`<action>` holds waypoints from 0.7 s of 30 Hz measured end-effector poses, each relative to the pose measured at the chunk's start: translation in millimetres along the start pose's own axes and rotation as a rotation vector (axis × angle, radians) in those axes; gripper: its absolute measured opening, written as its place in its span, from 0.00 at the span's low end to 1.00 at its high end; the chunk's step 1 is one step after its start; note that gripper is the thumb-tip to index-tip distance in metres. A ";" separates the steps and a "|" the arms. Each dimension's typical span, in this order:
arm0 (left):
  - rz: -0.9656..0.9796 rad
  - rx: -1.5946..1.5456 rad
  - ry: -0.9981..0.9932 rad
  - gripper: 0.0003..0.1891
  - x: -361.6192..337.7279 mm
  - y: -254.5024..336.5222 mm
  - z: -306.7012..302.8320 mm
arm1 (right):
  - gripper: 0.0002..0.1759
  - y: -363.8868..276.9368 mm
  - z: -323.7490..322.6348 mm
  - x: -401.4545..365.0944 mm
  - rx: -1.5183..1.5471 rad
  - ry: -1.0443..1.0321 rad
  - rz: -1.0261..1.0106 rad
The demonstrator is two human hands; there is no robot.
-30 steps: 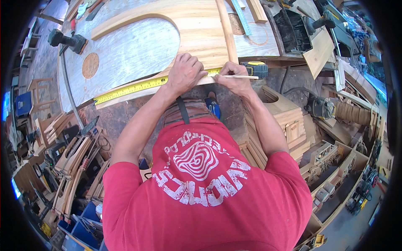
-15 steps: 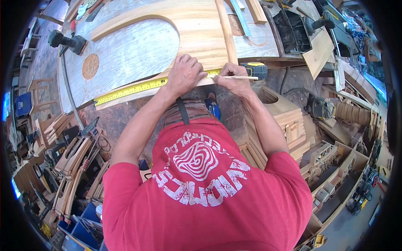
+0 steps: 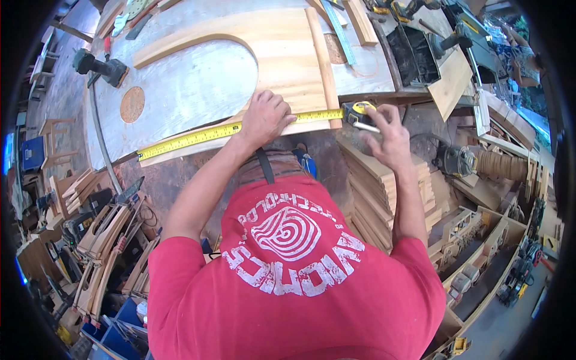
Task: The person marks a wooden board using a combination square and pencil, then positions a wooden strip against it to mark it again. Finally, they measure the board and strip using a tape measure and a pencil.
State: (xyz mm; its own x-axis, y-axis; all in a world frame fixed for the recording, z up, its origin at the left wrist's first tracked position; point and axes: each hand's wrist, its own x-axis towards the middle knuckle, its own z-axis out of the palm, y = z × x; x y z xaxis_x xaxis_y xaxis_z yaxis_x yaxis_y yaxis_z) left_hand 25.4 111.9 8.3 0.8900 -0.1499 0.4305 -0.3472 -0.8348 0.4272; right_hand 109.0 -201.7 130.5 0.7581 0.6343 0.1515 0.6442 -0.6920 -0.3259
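A crowded woodworking shop: a long pale plywood workbench [image 3: 180,84] runs across the top of the view, with cluttered floor on both sides of it. On the bench lies a light wooden panel with a big arched cut-out [image 3: 282,42], crossed near its right end by a narrow upright wooden strip [image 3: 323,60].

A yellow steel tape blade [image 3: 192,137] stretches along the panel's near edge. The left hand [image 3: 265,117] presses down on it about midway, fingers curled over blade and board edge.

The blade ends at the yellow and black tape measure case [image 3: 359,111], which sits past the panel's right corner. The right hand [image 3: 390,137] is just beside that case; thumb and forefinger seem to pinch a thin pale pencil [image 3: 371,127], with the other fingers lifted and spread.

On the bench's left end stands a black power tool [image 3: 99,65], near a round brown disc [image 3: 132,104]. A steel ruler [image 3: 338,27] and a black open box [image 3: 413,54] lie beyond the strip. Stacked wooden slats [image 3: 378,186] rise under the right forearm, and curved wooden frame parts [image 3: 105,234] pile up at the left.
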 end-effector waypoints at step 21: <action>-0.419 0.059 -0.075 0.17 177.7 -158.9 -28.4 | 0.37 83.8 35.2 262.2 -0.104 -0.025 -0.203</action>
State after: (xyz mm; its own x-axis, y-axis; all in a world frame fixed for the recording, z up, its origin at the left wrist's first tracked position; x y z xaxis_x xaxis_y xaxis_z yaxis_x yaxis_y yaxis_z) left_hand 230.3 233.0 39.5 0.9703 0.1722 0.1700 0.0640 -0.8603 0.5058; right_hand 358.2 -81.3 110.1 0.6099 0.7716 0.1807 0.7913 -0.5802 -0.1931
